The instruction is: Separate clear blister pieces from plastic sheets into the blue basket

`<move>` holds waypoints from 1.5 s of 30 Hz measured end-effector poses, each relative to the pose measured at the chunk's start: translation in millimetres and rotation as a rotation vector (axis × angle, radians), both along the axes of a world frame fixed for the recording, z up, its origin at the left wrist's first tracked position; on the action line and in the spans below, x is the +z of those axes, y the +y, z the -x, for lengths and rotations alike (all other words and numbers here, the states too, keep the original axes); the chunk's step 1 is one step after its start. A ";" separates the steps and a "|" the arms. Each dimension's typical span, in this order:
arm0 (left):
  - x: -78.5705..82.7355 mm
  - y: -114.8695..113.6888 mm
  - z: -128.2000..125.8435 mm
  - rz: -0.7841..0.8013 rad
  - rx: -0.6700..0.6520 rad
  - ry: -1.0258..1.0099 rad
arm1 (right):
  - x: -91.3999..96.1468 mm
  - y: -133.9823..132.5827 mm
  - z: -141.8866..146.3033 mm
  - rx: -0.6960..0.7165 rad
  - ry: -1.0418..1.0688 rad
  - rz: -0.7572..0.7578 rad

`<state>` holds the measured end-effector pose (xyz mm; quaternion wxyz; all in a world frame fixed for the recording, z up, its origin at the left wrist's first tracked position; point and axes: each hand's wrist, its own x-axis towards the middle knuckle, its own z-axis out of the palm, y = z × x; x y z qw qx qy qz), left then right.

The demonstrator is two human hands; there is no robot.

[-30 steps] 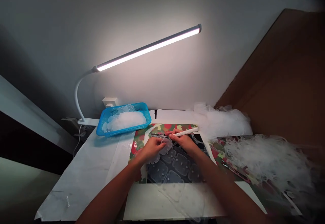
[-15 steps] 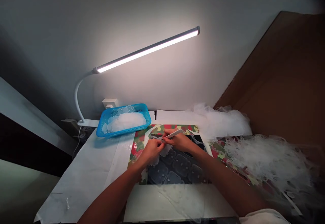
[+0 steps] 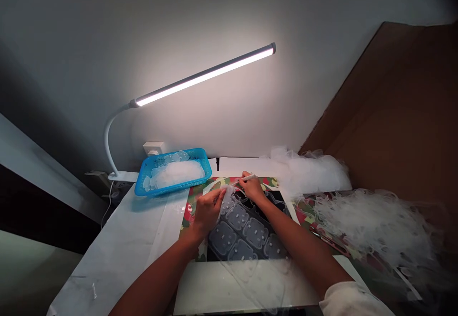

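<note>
My left hand (image 3: 208, 207) is closed, thumb and fingers pinching the edge of a translucent plastic sheet (image 3: 227, 194). My right hand (image 3: 252, 188), a little to the right and farther back, is closed around a slim white pen-like tool (image 3: 249, 177); its exact kind does not show. The tool's tip points left, toward the sheet. Below the hands, clear rounded cut-out shapes (image 3: 255, 231) with small pale dots lie in rows on a black board (image 3: 263, 211). Thin clear outline strips run along the board's upper right part.
A blue basket (image 3: 171, 191) at the back left holds many translucent pieces. Heaps of clear scrap (image 3: 379, 220) lie on the right, beside a dark slender tool (image 3: 329, 240). A lit lamp (image 3: 205, 76) hangs above; a cardboard panel (image 3: 390, 115) stands at right.
My hands have moved apart: the left slightly left and the right up and away. More of the dotted shapes on the black board now shows. The view has shifted slightly.
</note>
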<state>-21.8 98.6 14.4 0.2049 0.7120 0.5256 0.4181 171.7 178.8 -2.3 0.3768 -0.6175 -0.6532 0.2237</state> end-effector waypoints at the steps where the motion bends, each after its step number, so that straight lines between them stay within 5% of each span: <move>1: -0.9 0.4 0.1 -0.006 0.001 0.002 | 1.3 2.8 2.0 -0.007 0.020 0.008; 6: -0.1 7.6 -0.7 0.204 -0.038 -0.244 | 14.1 9.7 5.7 0.085 0.169 0.114; 10: -0.2 14.9 -0.9 0.394 -0.086 -0.471 | 26.5 -9.1 -5.2 0.201 0.306 0.155; 16: -5.2 17.6 0.6 0.562 -0.163 -0.564 | 36.0 -55.3 -13.7 0.557 0.613 0.355; 21: -2.9 16.4 4.8 0.618 -0.209 -0.553 | 37.5 -70.1 -12.0 0.590 0.507 0.378; 29: 3.2 14.1 8.3 0.690 -0.371 -0.632 | 31.8 -68.1 -14.9 0.530 0.239 0.208; 33: 8.1 9.1 11.0 0.775 -0.625 -0.662 | 20.2 -57.3 -7.7 0.279 0.206 0.026; 37: 14.7 1.0 9.3 0.747 -0.867 -0.634 | 5.8 -46.5 -9.7 0.174 0.213 0.019; 41: 18.6 -3.0 5.1 0.627 -0.839 -0.641 | -0.2 -42.2 -20.1 0.154 0.197 -0.005; 45: 18.1 -2.6 3.5 0.615 -0.785 -0.672 | 16.3 -52.1 -29.2 -0.020 0.139 -0.222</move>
